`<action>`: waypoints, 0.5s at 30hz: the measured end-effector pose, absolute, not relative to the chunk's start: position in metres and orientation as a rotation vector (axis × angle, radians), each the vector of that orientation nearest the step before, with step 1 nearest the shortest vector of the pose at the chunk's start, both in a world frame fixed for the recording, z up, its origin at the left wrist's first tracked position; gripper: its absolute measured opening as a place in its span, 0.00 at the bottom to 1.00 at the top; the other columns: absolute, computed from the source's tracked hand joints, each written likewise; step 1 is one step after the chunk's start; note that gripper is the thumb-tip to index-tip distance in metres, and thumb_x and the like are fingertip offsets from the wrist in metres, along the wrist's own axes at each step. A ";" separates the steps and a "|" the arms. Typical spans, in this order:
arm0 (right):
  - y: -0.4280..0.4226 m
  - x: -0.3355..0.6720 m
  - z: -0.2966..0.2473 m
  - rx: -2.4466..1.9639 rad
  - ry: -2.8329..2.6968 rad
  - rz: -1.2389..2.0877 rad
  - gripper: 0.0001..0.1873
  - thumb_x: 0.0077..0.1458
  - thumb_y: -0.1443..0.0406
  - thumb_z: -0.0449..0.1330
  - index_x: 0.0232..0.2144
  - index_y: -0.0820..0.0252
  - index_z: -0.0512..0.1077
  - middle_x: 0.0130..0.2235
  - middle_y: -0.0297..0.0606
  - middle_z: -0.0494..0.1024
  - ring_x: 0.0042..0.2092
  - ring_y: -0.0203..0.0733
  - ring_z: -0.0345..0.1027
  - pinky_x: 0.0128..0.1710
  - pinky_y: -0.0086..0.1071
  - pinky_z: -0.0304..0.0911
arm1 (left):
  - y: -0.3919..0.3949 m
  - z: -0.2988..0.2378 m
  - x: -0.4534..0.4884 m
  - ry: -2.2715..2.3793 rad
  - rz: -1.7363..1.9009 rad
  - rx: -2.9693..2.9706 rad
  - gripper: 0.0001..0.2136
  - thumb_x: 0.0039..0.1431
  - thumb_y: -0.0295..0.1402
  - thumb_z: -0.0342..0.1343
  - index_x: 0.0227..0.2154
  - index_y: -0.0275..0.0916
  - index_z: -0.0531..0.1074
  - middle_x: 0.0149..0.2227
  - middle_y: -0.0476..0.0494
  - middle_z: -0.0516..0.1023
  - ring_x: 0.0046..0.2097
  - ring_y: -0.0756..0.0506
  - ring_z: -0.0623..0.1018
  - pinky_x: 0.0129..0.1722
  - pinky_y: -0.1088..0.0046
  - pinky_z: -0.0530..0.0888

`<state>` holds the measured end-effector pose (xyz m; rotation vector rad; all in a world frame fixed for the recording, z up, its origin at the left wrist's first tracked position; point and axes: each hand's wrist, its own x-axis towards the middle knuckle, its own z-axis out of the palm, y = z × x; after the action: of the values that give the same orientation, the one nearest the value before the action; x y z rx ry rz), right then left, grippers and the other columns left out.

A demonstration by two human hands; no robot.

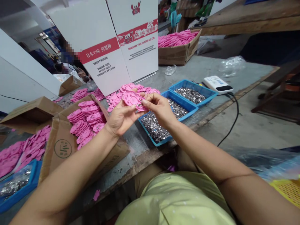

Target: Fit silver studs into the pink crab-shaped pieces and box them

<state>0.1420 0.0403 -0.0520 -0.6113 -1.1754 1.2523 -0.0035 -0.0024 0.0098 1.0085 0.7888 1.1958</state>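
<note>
My left hand holds a flat pink piece above the table edge, fingers curled under it. My right hand pinches a small silver metal part against the lower edge of that pink piece. Just below and right of my hands sits a blue tray full of small silver parts. A loose heap of pink pieces lies on the table behind my hands. An open cardboard box with stacked pink pieces stands to the left.
A second blue tray of metal parts and a white device with a black cable lie at right. A tall white carton stands behind. Another box of pink pieces sits farther back. A blue tray is at lower left.
</note>
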 end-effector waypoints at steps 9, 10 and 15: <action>0.054 0.157 -0.078 -0.773 -1.127 1.135 0.21 0.49 0.47 0.72 0.28 0.55 0.71 0.28 0.30 0.69 0.29 0.35 0.57 0.32 0.34 0.57 | 0.007 0.006 -0.009 0.893 1.237 0.789 0.18 0.54 0.21 0.54 0.48 0.37 0.74 0.46 0.37 0.85 0.53 0.36 0.83 0.60 0.42 0.77; 0.051 0.159 -0.084 -0.818 -1.174 1.103 0.21 0.49 0.47 0.72 0.28 0.55 0.71 0.28 0.30 0.69 0.30 0.35 0.58 0.33 0.34 0.57 | 0.008 0.004 -0.009 0.917 1.266 0.766 0.14 0.53 0.20 0.55 0.42 0.36 0.74 0.43 0.38 0.85 0.49 0.37 0.84 0.59 0.44 0.78; 0.030 0.173 -0.116 -1.015 -1.556 1.043 0.21 0.49 0.46 0.69 0.25 0.54 0.71 0.27 0.34 0.74 0.30 0.40 0.64 0.34 0.36 0.60 | 0.012 -0.001 -0.013 0.938 1.362 0.700 0.12 0.53 0.14 0.55 0.22 0.36 0.64 0.23 0.51 0.72 0.30 0.51 0.77 0.56 0.53 0.81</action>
<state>0.1726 0.0296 -0.1162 -1.0153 -1.5562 1.0428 -0.0132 0.0115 -0.0013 0.6997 0.9382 1.3617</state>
